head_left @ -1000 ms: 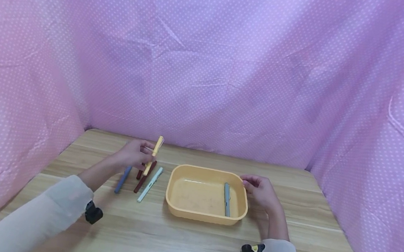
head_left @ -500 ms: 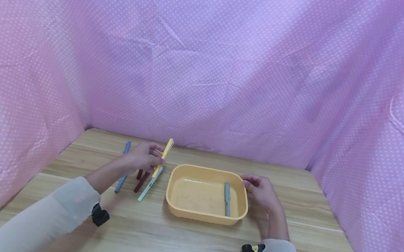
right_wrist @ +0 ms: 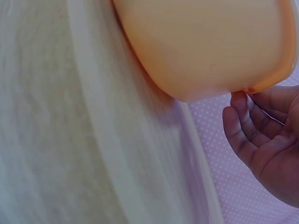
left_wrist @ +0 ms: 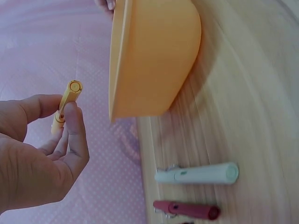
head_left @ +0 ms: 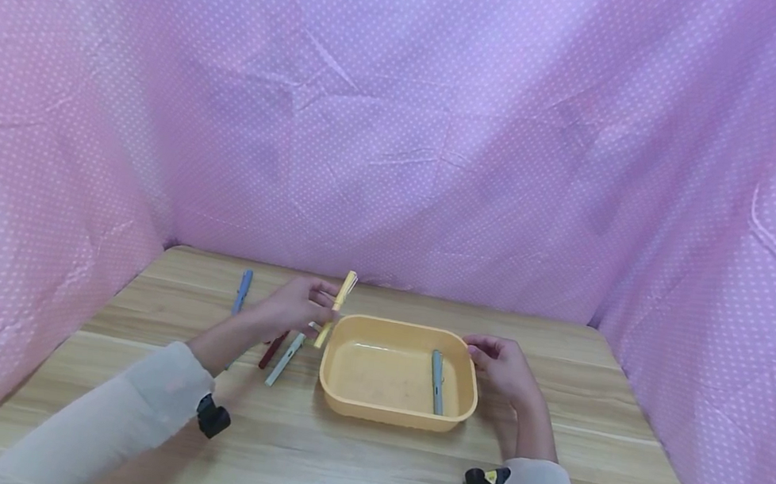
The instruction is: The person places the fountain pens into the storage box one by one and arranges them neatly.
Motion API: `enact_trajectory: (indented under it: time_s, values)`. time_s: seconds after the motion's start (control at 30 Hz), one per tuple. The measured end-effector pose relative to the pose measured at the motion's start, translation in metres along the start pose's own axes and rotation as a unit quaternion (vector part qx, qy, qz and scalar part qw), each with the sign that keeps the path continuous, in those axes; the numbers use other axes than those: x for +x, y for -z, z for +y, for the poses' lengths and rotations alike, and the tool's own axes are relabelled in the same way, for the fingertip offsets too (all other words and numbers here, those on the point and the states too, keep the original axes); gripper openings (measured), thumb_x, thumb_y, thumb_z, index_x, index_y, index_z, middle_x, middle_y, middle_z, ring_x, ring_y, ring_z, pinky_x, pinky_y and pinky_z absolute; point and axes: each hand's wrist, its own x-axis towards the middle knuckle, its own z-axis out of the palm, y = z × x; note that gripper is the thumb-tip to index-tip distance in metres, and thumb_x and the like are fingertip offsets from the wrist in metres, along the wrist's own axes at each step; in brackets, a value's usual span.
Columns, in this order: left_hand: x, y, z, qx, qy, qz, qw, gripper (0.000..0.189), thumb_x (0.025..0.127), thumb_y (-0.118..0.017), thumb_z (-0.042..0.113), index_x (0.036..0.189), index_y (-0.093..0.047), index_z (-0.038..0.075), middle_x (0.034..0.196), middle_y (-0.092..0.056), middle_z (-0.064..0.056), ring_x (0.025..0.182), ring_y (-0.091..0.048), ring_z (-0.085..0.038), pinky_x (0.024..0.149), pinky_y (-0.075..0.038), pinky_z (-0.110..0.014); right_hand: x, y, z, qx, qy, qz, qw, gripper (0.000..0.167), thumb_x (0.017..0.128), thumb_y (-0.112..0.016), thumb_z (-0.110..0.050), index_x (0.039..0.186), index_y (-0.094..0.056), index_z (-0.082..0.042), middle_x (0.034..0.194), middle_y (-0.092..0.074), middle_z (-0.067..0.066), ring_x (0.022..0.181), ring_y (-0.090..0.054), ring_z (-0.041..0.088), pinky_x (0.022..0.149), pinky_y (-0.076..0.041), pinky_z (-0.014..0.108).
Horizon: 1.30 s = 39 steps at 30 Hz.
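My left hand pinches a yellow capped pen between thumb and fingertips. The pen is raised and tilted just off the left rim of a yellow plastic box. In the left wrist view the round end of this pen faces the camera. At the box's right back corner my right hand grips the rim, and in the right wrist view its fingertips meet the outer wall. Inside the box, a grey-blue pen lies along the right side.
Left of the box a mint-green pen and a dark red pen lie on the wooden table, partly under my left hand. Farther left is a blue pen. Pink dotted cloth hangs around the table's back and sides.
My left hand has carried the yellow pen rightward, from over the dark red pens to beside the box's left rim. The right hand and the box have stayed in place.
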Motion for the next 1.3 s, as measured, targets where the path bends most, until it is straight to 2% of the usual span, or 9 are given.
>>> enact_trajectory:
  time_s: [0.17,0.47,0.6,0.9,1.13,1.3]
  values:
    - [0.002,-0.01,0.0,-0.017,-0.005,-0.02,0.9996,0.051,0.093,-0.074,0.008,0.138,-0.051,0.0,0.124,-0.058,-0.018,0.103,-0.066,-0.035,0.077,-0.065,-0.037,-0.001,0.0,-0.002,0.001,-0.004,-0.001,1.0,0.027,0.105,-0.056,-0.004,0.125,-0.063,0.012,0.116,-0.069,0.025,0.104,-0.068,0.029,0.081,-0.063,0.027]
    - [0.0,-0.027,-0.004,-0.032,-0.013,-0.05,0.9981,0.048,0.094,-0.073,0.007,0.137,-0.053,0.001,0.117,-0.058,-0.015,0.096,-0.065,-0.029,0.076,-0.065,-0.038,-0.003,-0.001,-0.006,-0.007,-0.001,-0.003,1.0,0.026,0.104,-0.057,-0.004,0.124,-0.064,0.01,0.115,-0.07,0.024,0.101,-0.069,0.028,0.08,-0.063,0.027]
    - [0.0,-0.033,-0.006,-0.039,-0.01,-0.051,0.9979,0.048,0.093,-0.074,0.008,0.137,-0.054,0.002,0.12,-0.059,-0.016,0.097,-0.066,-0.026,0.077,-0.065,-0.04,-0.003,0.0,-0.007,-0.009,-0.002,-0.003,1.0,0.026,0.104,-0.057,-0.005,0.124,-0.065,0.01,0.115,-0.07,0.024,0.1,-0.069,0.026,0.08,-0.063,0.026]
    - [0.0,-0.047,-0.005,-0.055,-0.008,-0.062,0.9965,0.049,0.093,-0.075,0.007,0.137,-0.053,0.001,0.121,-0.058,-0.017,0.101,-0.067,-0.035,0.076,-0.065,-0.038,-0.004,0.001,-0.006,-0.008,-0.002,-0.007,0.9999,0.026,0.104,-0.058,-0.005,0.124,-0.065,0.01,0.115,-0.069,0.025,0.102,-0.068,0.029,0.08,-0.063,0.028]
    - [0.004,-0.057,-0.004,-0.067,0.004,-0.061,0.9959,0.049,0.091,-0.077,0.007,0.134,-0.055,0.001,0.116,-0.061,-0.016,0.091,-0.069,-0.029,0.074,-0.066,-0.039,-0.004,0.001,-0.005,-0.01,-0.002,-0.009,0.9999,0.025,0.104,-0.057,-0.003,0.123,-0.064,0.012,0.114,-0.069,0.026,0.102,-0.068,0.03,0.079,-0.063,0.028]
    - [0.007,-0.063,-0.003,-0.076,0.005,-0.063,0.995,0.05,0.09,-0.077,0.006,0.135,-0.055,0.001,0.116,-0.06,-0.016,0.093,-0.068,-0.03,0.074,-0.066,-0.039,-0.005,0.002,-0.006,-0.003,0.001,-0.005,1.0,0.026,0.104,-0.058,-0.005,0.124,-0.064,0.01,0.115,-0.069,0.024,0.102,-0.068,0.028,0.08,-0.063,0.027]
